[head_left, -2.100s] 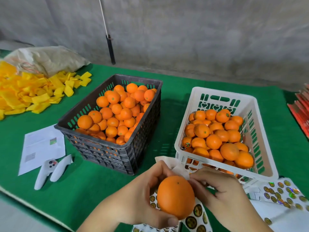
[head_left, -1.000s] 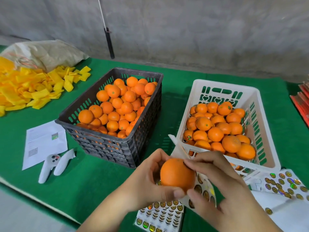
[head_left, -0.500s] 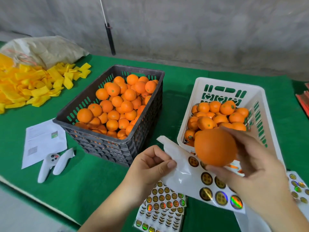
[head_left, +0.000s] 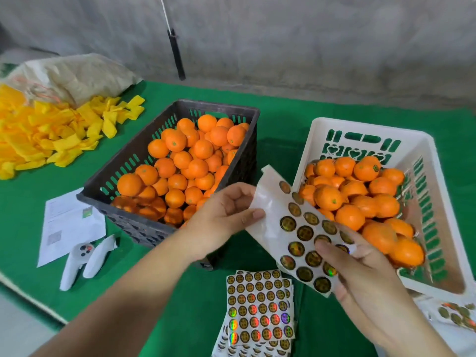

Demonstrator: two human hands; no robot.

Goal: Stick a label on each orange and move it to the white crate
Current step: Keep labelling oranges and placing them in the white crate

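Observation:
My left hand (head_left: pixel 226 215) pinches the upper corner of a white label sheet (head_left: pixel 273 212) that carries several round gold labels. My right hand (head_left: pixel 360 269) holds the sheet's lower end, with fingertips curled onto the labels. The sheet hangs in the air between the two crates. A black crate (head_left: pixel 144 233) on the left is full of oranges (head_left: pixel 177 155). The white crate (head_left: pixel 316 132) on the right holds several oranges (head_left: pixel 350 217), some showing a label. Neither hand has an orange.
A stack of label sheets (head_left: pixel 260 310) lies on the green cloth (head_left: pixel 180 300) in front of me. More sheets (head_left: pixel 456 315) lie at the right edge. A white controller (head_left: pixel 85 258) and a paper (head_left: pixel 69 225) lie left. Yellow wrappers (head_left: pixel 51 132) and a sack (head_left: pixel 74 76) sit far left.
My right hand carried the orange toward the white crate, holds it no longer, and came back to the label sheet. My left hand kept the sheet and raised it.

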